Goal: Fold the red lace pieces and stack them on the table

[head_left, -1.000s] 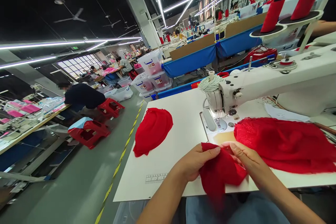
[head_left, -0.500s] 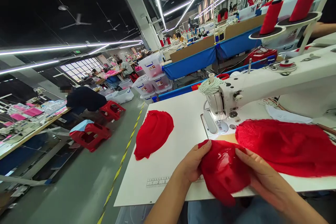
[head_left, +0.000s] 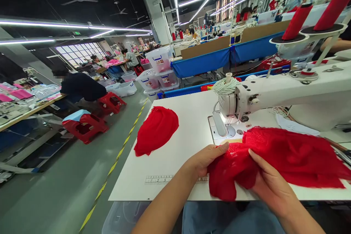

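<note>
A piece of red fabric hangs between my two hands at the table's front edge. My left hand pinches its upper left part between thumb and fingers. On the other side, my right hand grips it, thumb on top and the fingers hidden behind the cloth. Just beyond is the white sewing machine, its needle area lit. To the right lies a larger heap of red lace-edged fabric. Another folded red piece rests on the left of the white tabletop.
Two red thread cones stand at the upper right. A printed ruler runs along the tabletop's front. Beyond the table are stacked clear bins. Red stools and a seated person are across the aisle at left.
The fabric in my hands has been turned and bunched, and its hanging lower end has shifted left. Both hands keep their hold. The camera view has tilted slightly.
</note>
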`<state>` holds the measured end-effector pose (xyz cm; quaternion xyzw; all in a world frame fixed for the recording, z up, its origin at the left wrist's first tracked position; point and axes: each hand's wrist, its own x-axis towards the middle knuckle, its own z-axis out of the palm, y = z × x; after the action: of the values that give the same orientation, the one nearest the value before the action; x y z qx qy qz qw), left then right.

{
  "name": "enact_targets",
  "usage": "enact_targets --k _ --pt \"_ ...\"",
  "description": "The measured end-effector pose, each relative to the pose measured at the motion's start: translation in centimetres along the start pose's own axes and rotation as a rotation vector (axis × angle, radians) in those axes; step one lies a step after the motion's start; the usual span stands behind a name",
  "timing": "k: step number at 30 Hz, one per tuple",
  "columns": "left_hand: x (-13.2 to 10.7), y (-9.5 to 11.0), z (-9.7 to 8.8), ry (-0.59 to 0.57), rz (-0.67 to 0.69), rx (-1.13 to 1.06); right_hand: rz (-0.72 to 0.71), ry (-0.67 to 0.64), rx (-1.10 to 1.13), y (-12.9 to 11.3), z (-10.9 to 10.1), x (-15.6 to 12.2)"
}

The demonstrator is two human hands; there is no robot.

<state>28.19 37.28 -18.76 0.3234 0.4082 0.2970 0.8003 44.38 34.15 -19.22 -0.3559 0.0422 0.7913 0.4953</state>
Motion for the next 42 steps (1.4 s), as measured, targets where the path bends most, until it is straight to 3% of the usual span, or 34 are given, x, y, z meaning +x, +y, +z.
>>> enact_targets --k 4,19,26,32,35,42 --pt "-0.9 -0.3 -1.1 -0.075 0.022 0.037 -0.053 0.010 -0.035 0.4 -0.1 0.4" --pt "-2.3 -0.3 -1.2 -0.053 0.027 0.220 -0.238 0.027 -0.240 1.0 0.6 0.6" --pt "-4.2 -0.8 -1.2 -0.220 0.036 0.357 -0.266 -0.010 -0.255 1.1 0.3 1.1" --pt "-4.9 -0.5 -4.5 -0.106 0.051 0.293 -0.214 -0.161 -0.407 1.0 -0.3 0.3" --pt "-4.8 -0.3 -5.9 -0.084 0.076 0.212 -0.173 -0.161 -0.383 0.7 -0.9 0.6" --pt "-4.4 -0.2 -6.3 -0.027 0.099 0.135 -0.219 -0.102 -0.263 0.9 -1.8 1.2"
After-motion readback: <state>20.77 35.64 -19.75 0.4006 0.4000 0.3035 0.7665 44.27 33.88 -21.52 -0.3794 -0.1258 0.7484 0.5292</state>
